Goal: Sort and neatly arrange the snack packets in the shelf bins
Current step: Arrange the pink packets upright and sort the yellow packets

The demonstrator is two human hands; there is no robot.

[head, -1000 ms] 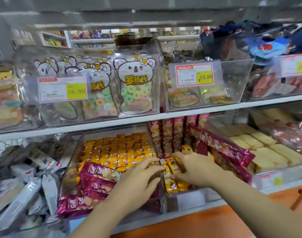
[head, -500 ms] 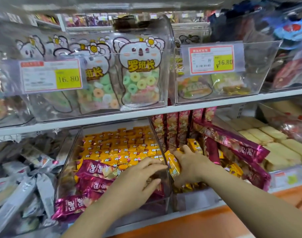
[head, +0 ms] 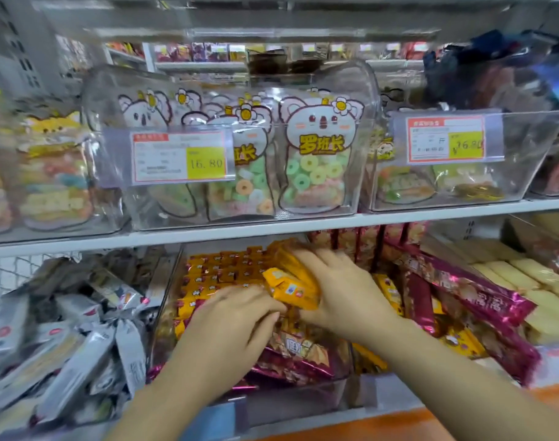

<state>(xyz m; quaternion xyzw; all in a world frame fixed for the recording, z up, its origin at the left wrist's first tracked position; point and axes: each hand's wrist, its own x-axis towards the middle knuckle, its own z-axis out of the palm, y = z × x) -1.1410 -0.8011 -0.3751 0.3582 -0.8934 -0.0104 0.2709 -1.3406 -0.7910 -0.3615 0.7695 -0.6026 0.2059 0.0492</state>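
right hand point(head: 341, 291), head view: grasping a stack of yellow packets point(head: 291, 286), fingers curled over its top, above the clear bin point(head: 168, 300) on the lower shelf point(head: 81, 241), at 6 o'clock of frame centre. left hand point(head: 237, 319) sits at 8 o'clock of the stack, fingertips bent against its lower edge; whether it pinches a packet or only steadies the stack cannot be told.

step in hand, as judged: returning misplaced yellow units to the yellow rows point(head: 221, 272), which fill the rear of the bin at 10 o'clock of the stack. the next move calls for:
1. turning the stack to match the row direction;
2. lowering it on edge into a gap;
3. using the left hand as a stop.

stray yellow packets point(head: 389, 291) lie at 3 o'clock in the neighbouring bin, among long magenta packets point(head: 469, 291), so sorting looks unfinished.

materials: yellow units are small, flat, rectangular, in glossy film; likely slippery and prone to fanning. magenta units are longer, pillow-shaped, in crinkled metallic foil. the bin is rigid transparent plastic with sloped walls.
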